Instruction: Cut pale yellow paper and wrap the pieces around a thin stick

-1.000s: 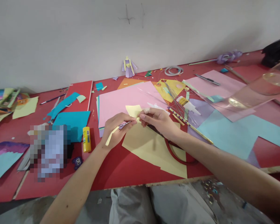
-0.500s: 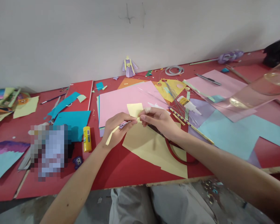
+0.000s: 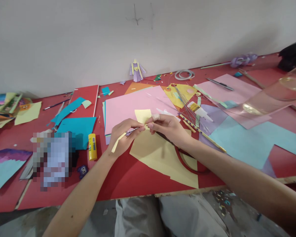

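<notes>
The strip (image 3: 116, 144) lies between the two hands, pinched in the air over the bench (image 3: 118, 186). Its long axis runs aslant: the pale tail sticks out from the left hand (image 3: 125, 132) toward that wrist, near and to the left of the fingers, while the other end points away and right, to the right hand (image 3: 167, 128). A small purple piece (image 3: 131, 131) shows beside the strip, against the left palm.

The left fingers are clamped on the strip near its far end. The right fingers are together too, and seem to pinch that same end; their tips are just beside the left ones, with a sliver of pale yellow between. So both hands are about equally near this end, but the tail is on the left hand's side alone.

Just beyond the fingertips stands a yellow piece (image 3: 143, 115), in front of the pink sheet (image 3: 128, 102); whether it joins the strip cannot be told. Below the fingers lies a yellow sheet (image 3: 153, 154), with the scissors (image 3: 181, 161) under the right wrist.
</notes>
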`<state>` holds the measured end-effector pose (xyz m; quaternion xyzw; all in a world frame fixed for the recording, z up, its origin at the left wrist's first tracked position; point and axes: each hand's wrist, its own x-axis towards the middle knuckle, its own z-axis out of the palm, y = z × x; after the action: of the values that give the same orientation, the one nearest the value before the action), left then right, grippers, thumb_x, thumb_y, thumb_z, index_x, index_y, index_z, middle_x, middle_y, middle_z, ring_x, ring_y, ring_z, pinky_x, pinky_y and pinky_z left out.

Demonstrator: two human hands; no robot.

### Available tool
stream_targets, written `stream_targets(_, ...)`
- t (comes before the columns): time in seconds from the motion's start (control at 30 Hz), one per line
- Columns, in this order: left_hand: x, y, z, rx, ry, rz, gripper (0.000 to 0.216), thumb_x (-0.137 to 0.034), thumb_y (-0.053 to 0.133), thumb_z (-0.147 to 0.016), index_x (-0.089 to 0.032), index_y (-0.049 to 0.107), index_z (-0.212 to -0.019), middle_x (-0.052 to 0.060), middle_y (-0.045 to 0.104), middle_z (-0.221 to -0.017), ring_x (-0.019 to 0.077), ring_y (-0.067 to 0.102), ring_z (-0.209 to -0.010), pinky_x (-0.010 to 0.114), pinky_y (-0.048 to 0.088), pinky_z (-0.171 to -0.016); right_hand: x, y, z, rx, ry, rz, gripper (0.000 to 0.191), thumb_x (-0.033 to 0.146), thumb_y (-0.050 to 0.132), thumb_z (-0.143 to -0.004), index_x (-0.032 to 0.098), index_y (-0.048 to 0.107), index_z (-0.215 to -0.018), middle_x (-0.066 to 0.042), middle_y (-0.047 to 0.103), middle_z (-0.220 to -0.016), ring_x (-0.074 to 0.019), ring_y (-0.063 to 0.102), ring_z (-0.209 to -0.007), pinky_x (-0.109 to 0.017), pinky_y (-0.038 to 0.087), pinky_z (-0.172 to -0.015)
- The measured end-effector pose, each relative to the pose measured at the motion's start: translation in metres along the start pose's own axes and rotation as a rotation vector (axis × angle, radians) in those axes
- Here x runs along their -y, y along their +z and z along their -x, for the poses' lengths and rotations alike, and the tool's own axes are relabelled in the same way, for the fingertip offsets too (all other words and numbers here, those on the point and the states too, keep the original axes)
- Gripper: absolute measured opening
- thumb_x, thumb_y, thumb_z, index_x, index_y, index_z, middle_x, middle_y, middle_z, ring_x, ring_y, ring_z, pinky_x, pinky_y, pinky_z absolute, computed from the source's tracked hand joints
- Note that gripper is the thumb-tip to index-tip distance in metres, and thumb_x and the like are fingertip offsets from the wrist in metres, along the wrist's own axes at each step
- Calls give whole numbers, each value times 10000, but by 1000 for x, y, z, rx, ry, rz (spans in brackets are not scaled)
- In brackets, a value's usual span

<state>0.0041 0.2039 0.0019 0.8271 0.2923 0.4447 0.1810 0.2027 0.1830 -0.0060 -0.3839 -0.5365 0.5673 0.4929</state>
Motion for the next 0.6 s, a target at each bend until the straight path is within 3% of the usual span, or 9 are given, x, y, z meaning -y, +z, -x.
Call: stream_targets(0.6, -2, 0, -1, 19, 48, -39, 73, -255, 700, -871, -210, 691, -927, 15, 718, -830, 124, 671, -758, 230, 532, -699, 1, 0, 1, 7, 6, -36, 240, 385, 754, -782, 163, 686, -844, 1, 626, -767, -111, 577, -686, -272, 482, -692)
